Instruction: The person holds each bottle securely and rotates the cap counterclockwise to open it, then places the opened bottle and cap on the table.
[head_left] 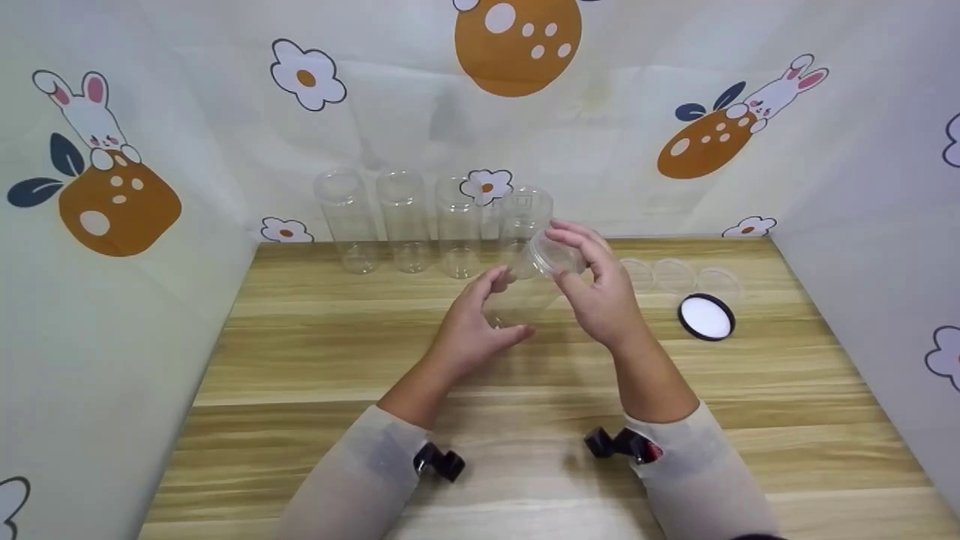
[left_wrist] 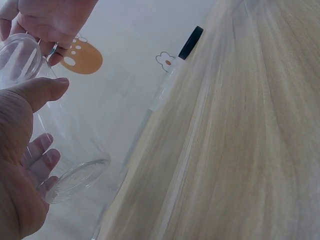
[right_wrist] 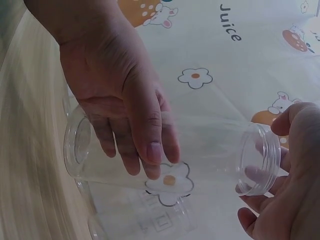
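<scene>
A clear, empty-looking plastic jar is held tilted above the table, its threaded mouth up toward the right. My left hand grips the jar's body near the base, thumb on the near side and fingers on the far side. Around the mouth end curl the fingers and thumb of my right hand. The jar's round base shows in the left wrist view. In the right wrist view the threaded rim sits between the right thumb and fingers.
Several clear jars stand in a row along the back wall, among them the leftmost jar. Right of the hands lie clear round discs and a black-rimmed lid with a white inside. Patterned cloth walls enclose the wooden table.
</scene>
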